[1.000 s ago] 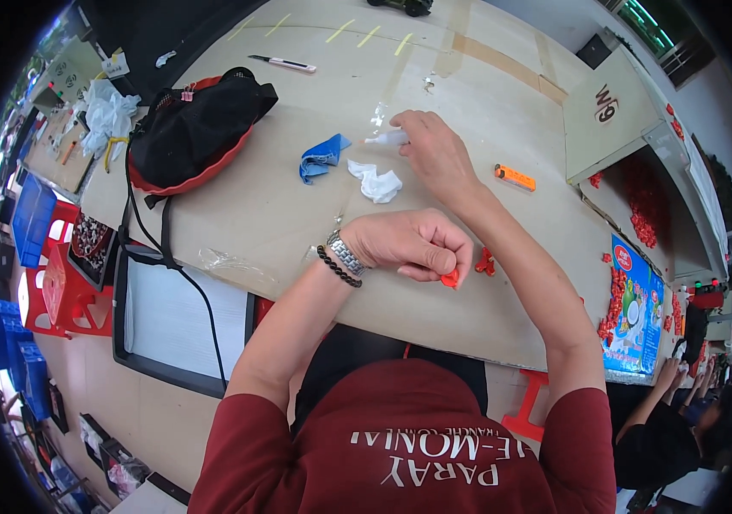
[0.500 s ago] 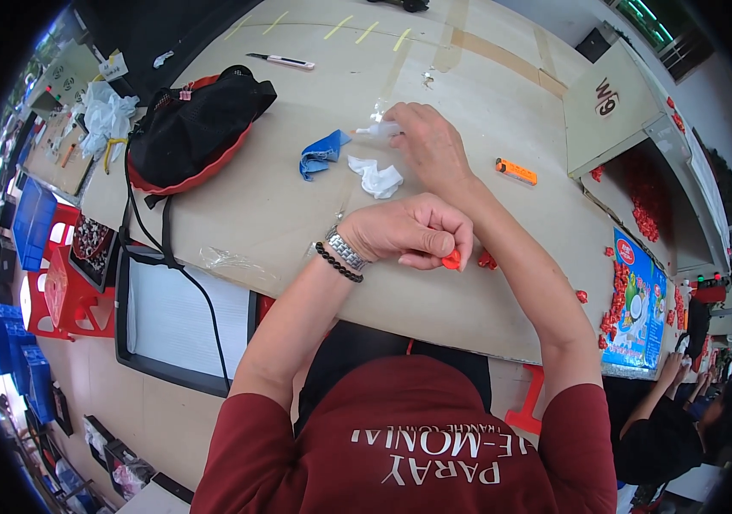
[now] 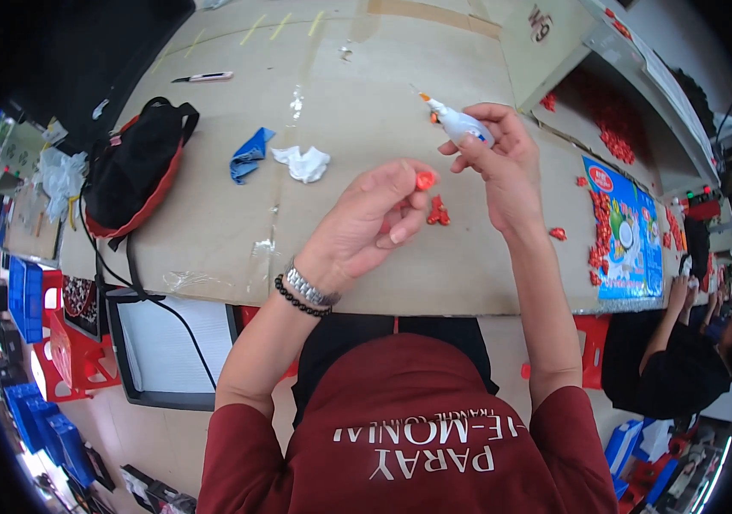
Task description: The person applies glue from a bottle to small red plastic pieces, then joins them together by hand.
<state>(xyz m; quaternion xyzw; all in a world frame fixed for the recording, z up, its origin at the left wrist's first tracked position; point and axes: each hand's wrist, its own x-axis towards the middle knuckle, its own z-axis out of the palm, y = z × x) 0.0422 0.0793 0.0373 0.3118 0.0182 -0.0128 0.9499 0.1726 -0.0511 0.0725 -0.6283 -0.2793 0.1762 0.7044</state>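
Pinched between the thumb and fingers of my left hand (image 3: 364, 214) is a small red piece (image 3: 425, 180), its exact kind too small to make out. My right hand (image 3: 507, 163) grips a small white squeeze bottle (image 3: 467, 127) with an orange collar and a thin needle tip, tilted up and leftward above the table. Between the two hands, small red pieces (image 3: 439, 212) lie in a cluster on the tabletop. A crumpled white tissue (image 3: 302, 164) and a folded blue cloth (image 3: 251, 156) rest left of my left hand.
A black and red bag (image 3: 136, 167) and a craft knife (image 3: 203, 77) lie at left. On the right, an open-fronted box (image 3: 554, 51) holds a heap of red pieces (image 3: 614, 137); more sit by a blue printed sheet (image 3: 636, 231). A co-worker's arm (image 3: 670, 317) shows far right.
My right hand has lifted the squeeze bottle from beside the tissue and moved it right, its tip now pointing up. My left hand has turned, showing the red piece. The view has shifted.
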